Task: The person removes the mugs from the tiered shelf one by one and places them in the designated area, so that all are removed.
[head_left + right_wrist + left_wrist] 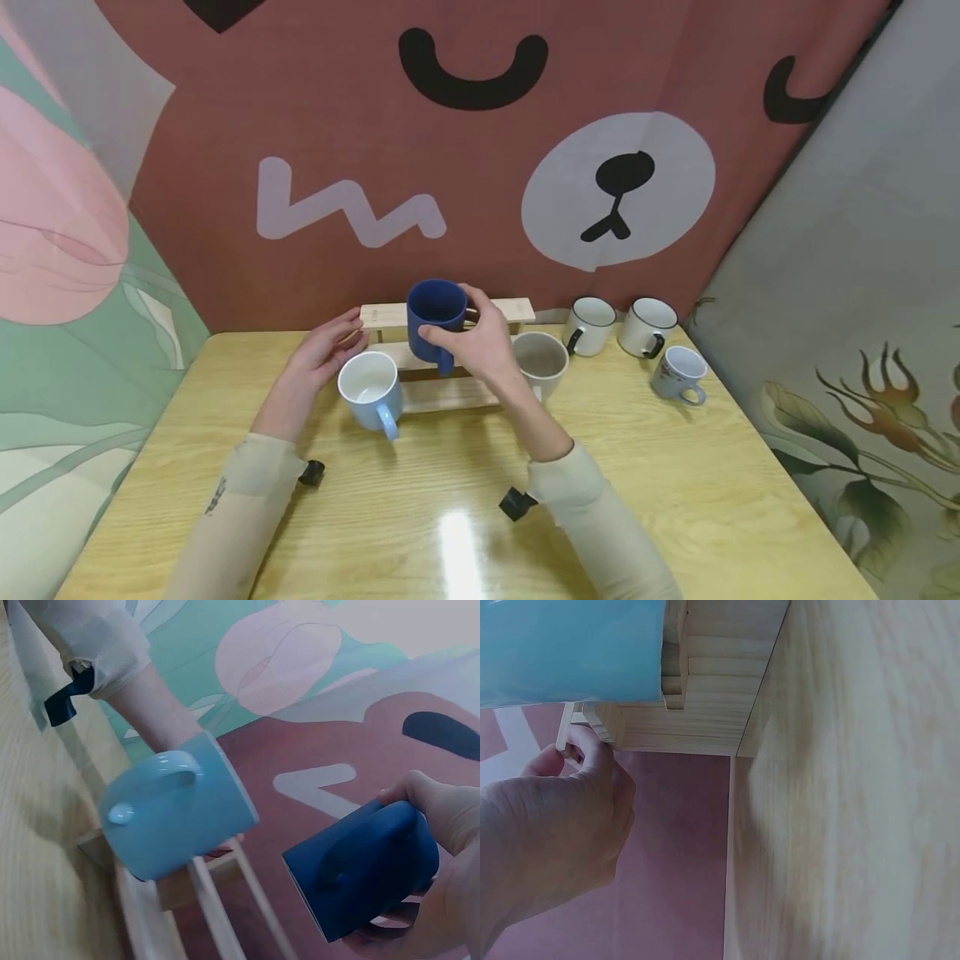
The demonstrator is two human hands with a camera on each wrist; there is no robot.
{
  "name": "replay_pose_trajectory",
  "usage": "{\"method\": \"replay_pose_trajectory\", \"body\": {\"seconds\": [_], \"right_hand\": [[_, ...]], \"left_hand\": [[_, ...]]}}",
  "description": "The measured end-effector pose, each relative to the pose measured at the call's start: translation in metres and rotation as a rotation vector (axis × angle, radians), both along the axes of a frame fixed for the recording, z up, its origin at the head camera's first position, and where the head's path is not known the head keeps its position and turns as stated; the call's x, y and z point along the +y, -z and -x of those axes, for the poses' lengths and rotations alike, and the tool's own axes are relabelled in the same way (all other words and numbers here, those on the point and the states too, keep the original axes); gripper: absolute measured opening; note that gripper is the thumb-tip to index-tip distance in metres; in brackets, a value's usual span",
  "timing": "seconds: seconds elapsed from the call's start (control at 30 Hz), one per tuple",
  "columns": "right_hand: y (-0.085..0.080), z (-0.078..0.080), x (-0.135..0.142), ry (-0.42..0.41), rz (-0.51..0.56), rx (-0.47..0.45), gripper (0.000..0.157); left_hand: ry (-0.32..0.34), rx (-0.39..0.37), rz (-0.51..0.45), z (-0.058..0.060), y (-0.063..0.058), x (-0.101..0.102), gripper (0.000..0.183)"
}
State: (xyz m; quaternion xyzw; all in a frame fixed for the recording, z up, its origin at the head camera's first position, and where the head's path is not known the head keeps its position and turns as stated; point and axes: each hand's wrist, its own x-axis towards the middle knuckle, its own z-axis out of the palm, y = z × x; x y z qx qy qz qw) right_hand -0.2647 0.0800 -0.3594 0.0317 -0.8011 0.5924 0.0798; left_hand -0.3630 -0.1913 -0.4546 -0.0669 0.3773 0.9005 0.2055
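My right hand (487, 342) grips a dark blue mug (431, 333) by its sides, over the upper slats of a stepped wooden rack (450, 394). The mug's handle faces the front, as the right wrist view (360, 874) also shows. At the rack's left end, my left hand (318, 354) pinches the tip of the top slat between thumb and fingers, plainest in the left wrist view. A light blue mug (372, 400) stands upright at the rack's left front, handle forward. Toward the rack's right end is an off-white mug (543, 367), partly behind my right forearm.
Right of the rack, two white mugs with dark rims stand along the back, one (591, 325) beside the other (648, 327). A small patterned mug (678, 372) sits nearer the table's right edge. A printed cloth (337, 275) hangs directly behind the wooden table (390, 517).
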Motion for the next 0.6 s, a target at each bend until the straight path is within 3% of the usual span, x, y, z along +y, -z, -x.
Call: {"method": "replay_pose_trajectory", "body": {"seconds": [0.27, 0.6], "right_hand": [[-0.025, -0.008, 0.025, 0.027, -0.012, 0.081, 0.075], [-0.037, -0.021, 0.077, 0.117, 0.036, 0.174, 0.070]], "left_hand": [[0.006, -0.002, 0.034, -0.001, -0.002, -0.004, 0.027], [0.025, -0.003, 0.027, 0.000, 0.002, -0.002, 0.026]]}}
